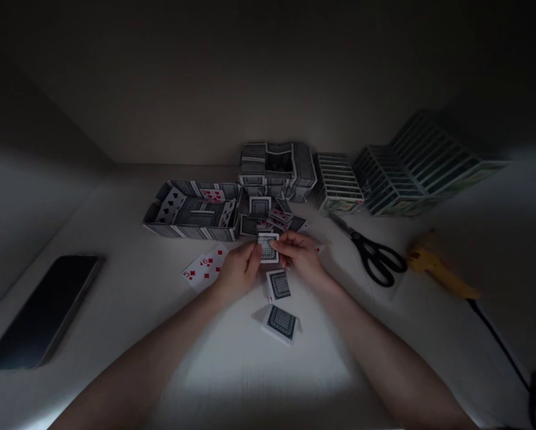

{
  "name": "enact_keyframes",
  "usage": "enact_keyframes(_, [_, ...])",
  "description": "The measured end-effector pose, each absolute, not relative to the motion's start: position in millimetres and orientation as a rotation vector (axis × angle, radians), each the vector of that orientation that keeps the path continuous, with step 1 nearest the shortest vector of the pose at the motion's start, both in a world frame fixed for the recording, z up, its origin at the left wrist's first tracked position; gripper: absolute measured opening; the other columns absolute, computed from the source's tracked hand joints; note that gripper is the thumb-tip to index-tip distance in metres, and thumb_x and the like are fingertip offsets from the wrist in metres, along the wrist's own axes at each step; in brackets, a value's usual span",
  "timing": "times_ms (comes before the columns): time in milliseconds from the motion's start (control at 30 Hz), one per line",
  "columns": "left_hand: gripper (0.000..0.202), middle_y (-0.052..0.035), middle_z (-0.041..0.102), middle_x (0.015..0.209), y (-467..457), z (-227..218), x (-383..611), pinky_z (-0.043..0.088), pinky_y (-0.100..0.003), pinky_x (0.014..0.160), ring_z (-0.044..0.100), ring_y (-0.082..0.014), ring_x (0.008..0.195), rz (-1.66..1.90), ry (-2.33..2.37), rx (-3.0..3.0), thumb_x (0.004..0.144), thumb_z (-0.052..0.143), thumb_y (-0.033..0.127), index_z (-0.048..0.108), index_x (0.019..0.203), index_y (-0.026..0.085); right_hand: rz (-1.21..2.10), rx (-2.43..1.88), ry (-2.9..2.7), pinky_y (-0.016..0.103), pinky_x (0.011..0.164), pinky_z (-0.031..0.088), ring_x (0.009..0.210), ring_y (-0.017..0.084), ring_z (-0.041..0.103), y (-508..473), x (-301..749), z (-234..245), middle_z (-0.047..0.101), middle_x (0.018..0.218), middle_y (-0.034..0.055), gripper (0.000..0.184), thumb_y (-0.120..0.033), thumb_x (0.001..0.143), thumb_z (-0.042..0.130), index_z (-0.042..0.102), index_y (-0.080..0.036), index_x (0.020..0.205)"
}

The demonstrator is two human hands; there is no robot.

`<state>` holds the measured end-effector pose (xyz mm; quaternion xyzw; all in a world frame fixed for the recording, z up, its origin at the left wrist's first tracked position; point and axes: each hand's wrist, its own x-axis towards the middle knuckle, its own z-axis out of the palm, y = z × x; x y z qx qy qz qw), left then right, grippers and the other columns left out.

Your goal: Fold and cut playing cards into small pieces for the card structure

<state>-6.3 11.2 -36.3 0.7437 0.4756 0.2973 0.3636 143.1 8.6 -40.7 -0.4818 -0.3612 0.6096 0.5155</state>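
A playing card [268, 251], its patterned back facing up, is held between my two hands over the table. My left hand [239, 266] pinches its left edge with the thumb on top. My right hand [301, 251] grips its right side, thumb lying on the back. Whether it is one card or several stacked is unclear. Below my hands lie two small folded-looking card pieces [279, 285], one nearer to me. Red diamond cards [205, 267] lie face up beside my left hand. Behind the held card is a loose heap of cards [279, 220].
An open box made of cards [196, 230] stands at the back left, beside a larger card-built structure [254, 170]. Green-striped card structures [339, 179] stand at the back right. Black scissors [377, 257], a yellow glue gun [442, 272] with its cord and a dark phone [43, 310] lie around.
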Motion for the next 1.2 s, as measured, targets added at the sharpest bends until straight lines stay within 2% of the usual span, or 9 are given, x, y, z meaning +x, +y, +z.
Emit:
enact_keyframes(167, [0.03,-0.0021,0.052,0.063,9.9,-39.7,-5.1,0.034,-0.025,0.058,0.048,-0.014,0.06,0.765,1.276,2.047,0.089,0.029,0.03,0.048,0.069,0.018,1.386,-1.215,-1.012,0.02,0.033,0.025,0.031,0.006,0.037,7.6,143.4,-39.3,0.045,0.035,-0.0078,0.033,-0.044,0.061,0.068,0.048,-0.018,0.056])
enact_keyframes(500, [0.036,0.001,0.049,0.056,13.9,-39.7,-5.1,0.032,-0.022,0.052,0.045,-0.01,0.054,0.879,1.358,2.029,0.086,0.038,0.035,0.049,0.058,0.016,1.294,-1.284,-1.124,0.02,0.034,0.027,0.031,0.007,0.037,5.1,138.5,-39.2,0.044,0.036,-0.0084,0.037,-0.052,0.065,0.062,0.045,-0.02,0.059])
enact_keyframes(633, [0.04,0.0026,0.045,0.051,13.0,-40.4,-6.5,0.031,-0.021,0.05,0.042,-0.0087,0.05,0.916,1.358,1.988,0.085,0.04,0.038,0.047,0.053,0.015,1.299,-1.256,-1.138,0.02,0.034,0.027,0.031,0.007,0.037,5.1,138.6,-39.1,0.043,0.036,-0.0084,0.038,-0.053,0.066,0.061,0.044,-0.02,0.058])
enact_keyframes(967, [0.038,-0.0005,0.052,0.054,12.7,-45.9,-7.1,0.032,-0.022,0.05,0.046,-0.0102,0.052,0.859,1.33,2.103,0.088,0.034,0.034,0.05,0.058,0.016,1.327,-1.234,-1.118,0.02,0.032,0.023,0.029,0.006,0.034,6.1,138.4,-38.8,0.04,0.034,-0.0095,0.036,-0.048,0.067,0.063,0.043,-0.02,0.056])
enact_keyframes(1200, [0.044,0.0011,0.051,0.045,11.7,-46.1,-8.0,0.033,-0.02,0.045,0.047,-0.0089,0.044,0.827,1.31,1.937,0.086,0.038,0.038,0.052,0.052,0.015,1.357,-1.214,-1.109,0.02,0.033,0.023,0.03,0.007,0.034,6.6,139.3,-38.8,0.039,0.035,-0.0097,0.035,-0.047,0.066,0.064,0.042,-0.02,0.056])
